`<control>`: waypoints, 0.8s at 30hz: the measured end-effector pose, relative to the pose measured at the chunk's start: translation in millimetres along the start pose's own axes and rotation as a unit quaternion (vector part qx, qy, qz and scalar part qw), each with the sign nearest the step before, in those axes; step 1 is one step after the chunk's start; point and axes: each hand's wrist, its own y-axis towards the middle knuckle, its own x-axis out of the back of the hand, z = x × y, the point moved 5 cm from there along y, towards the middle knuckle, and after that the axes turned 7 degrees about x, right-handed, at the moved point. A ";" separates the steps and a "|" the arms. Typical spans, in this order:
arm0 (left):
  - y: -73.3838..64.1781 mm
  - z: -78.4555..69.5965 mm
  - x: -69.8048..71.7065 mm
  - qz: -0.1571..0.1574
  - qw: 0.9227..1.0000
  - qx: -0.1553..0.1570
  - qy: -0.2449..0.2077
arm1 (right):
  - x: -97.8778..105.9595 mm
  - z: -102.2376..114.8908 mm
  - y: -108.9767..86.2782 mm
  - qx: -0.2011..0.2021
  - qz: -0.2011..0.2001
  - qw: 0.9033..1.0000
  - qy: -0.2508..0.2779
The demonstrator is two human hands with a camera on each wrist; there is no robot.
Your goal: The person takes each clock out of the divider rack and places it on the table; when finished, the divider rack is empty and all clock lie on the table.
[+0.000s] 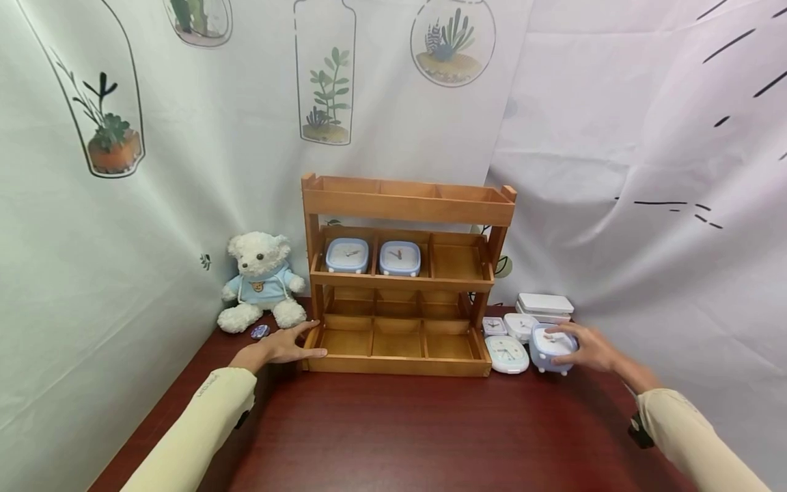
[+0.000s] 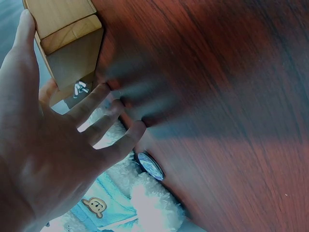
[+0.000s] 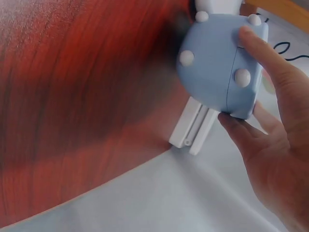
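My right hand [image 1: 591,347] grips a blue alarm clock [image 1: 544,359] by its rim, with the white dial tilted up. In the right wrist view the blue clock's underside [image 3: 212,63] shows, with round white feet, and the thumb lies on its edge. At the other end, my left hand [image 1: 279,346] rests against the left end of a wooden three-tier shelf [image 1: 399,367], fingers spread and fairly straight. The left wrist view has its thumb by the corner of the wood [image 2: 75,36]. Two similar blue clocks, one at left [image 1: 347,255] and one centre [image 1: 399,258], stand in the middle tier.
Beside the shelf's right end lie a white oval clock [image 1: 507,354], a small square lilac clock [image 1: 494,326], another white clock [image 1: 520,326] and stacked white boxes [image 1: 545,303]. A white teddy bear [image 1: 261,281] sits at left, with a small round badge [image 1: 260,332] near its foot.
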 end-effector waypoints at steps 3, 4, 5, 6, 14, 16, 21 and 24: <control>0.0 -1.0 1.0 0.001 1.000 -0.001 0.002 | -5.3 -2.1 -1.7 -0.006 0.009 1.000 0.015; 0.0 -1.1 1.4 0.001 1.000 -0.002 0.003 | -6.9 -2.8 -1.9 -0.009 0.013 1.000 0.021; 0.0 -1.0 1.7 0.001 1.000 0.000 0.002 | -8.3 -3.6 -2.0 -0.014 0.017 0.999 0.028; -0.1 -1.0 2.0 0.001 1.000 -0.001 0.004 | -9.7 -4.5 -2.0 -0.020 0.022 0.999 0.032; 0.1 -1.3 3.9 -0.002 1.000 -0.003 0.011 | -14.0 -12.4 1.5 -0.083 0.043 0.993 0.074; -0.3 -1.2 3.2 0.000 1.000 -0.004 0.007 | -15.9 -14.5 1.6 -0.102 0.047 0.989 0.093; -1.3 -0.9 1.5 0.004 1.000 -0.002 0.002 | -21.9 -18.0 -0.5 -0.135 0.057 0.979 0.142; -0.6 -0.6 1.4 0.003 1.000 0.000 0.004 | -22.8 -17.6 -1.1 -0.131 0.054 0.979 0.147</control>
